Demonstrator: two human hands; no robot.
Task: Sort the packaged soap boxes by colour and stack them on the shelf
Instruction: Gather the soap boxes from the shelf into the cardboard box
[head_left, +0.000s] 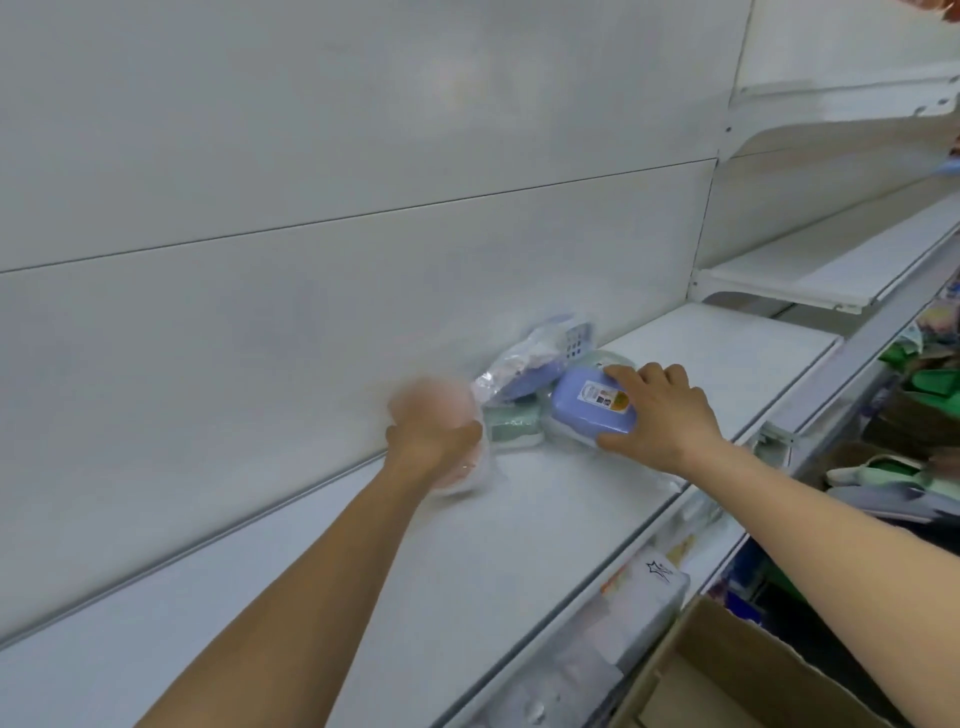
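Your right hand (662, 415) lies on a purple soap box (592, 408) on the white shelf (519, 530), fingers curled over its far edge and thumb against its near edge, so you are gripping it from above. The box sits in clear wrap with a small label on its lid. Just beside it to the left lies a green soap box (511, 427), and a second purple soap box (524, 371) in crinkled clear wrap leans on top of that one, close to the back panel (311, 208). Your left hand (434, 431) is blurred; its fingers seem wrapped around a pale pink soap box (462, 475) in clear plastic, held just above the shelf and touching nothing else that you can make out. A higher shelf (810, 270) stands well off to the right. An open cardboard box (727, 675) sits below the shelf edge at the lower right.
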